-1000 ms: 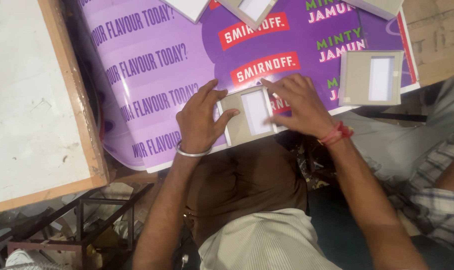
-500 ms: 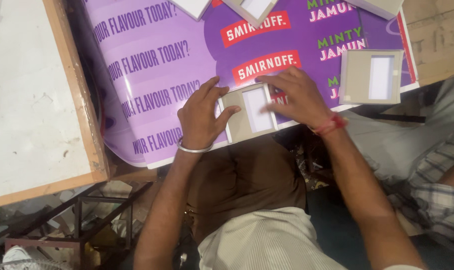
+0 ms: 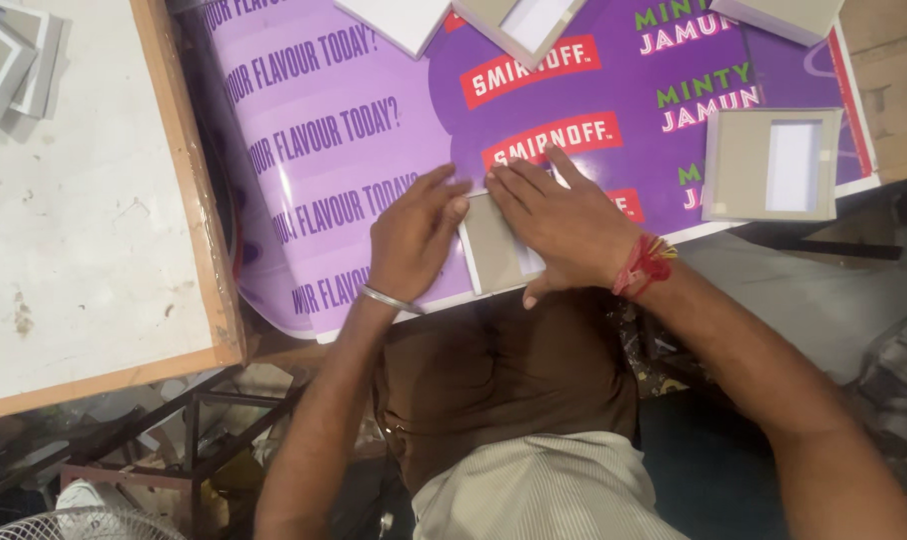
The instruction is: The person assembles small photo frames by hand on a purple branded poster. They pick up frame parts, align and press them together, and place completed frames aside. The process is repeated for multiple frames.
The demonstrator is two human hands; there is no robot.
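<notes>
Seen from above: right hand [image 3: 564, 225] laid flat on a small grey card frame [image 3: 494, 248], fingers [image 3: 522, 180] straight and close together, pressing down rather than gripping, thumb hooked under the frame's near edge. Left hand [image 3: 412, 235] just beside it, fingers loosely curled, fingertips touching the frame's left edge; nothing clasped. Steel bangle [image 3: 389, 298] on the left wrist, red thread band [image 3: 646, 265] on the right.

Frame lying flat at the near edge of a purple printed sheet [image 3: 374, 150], long axis running away from the body, slightly tilted to the right; most of its opening hidden beneath the right hand.

To the right of the frame, well apart, a second grey frame [image 3: 771, 165] with a white centre, also flat on the sheet. Further frames [image 3: 519, 25] along the sheet's far edge. Left of the sheet, a white board with a wooden rim [image 3: 189, 180].
</notes>
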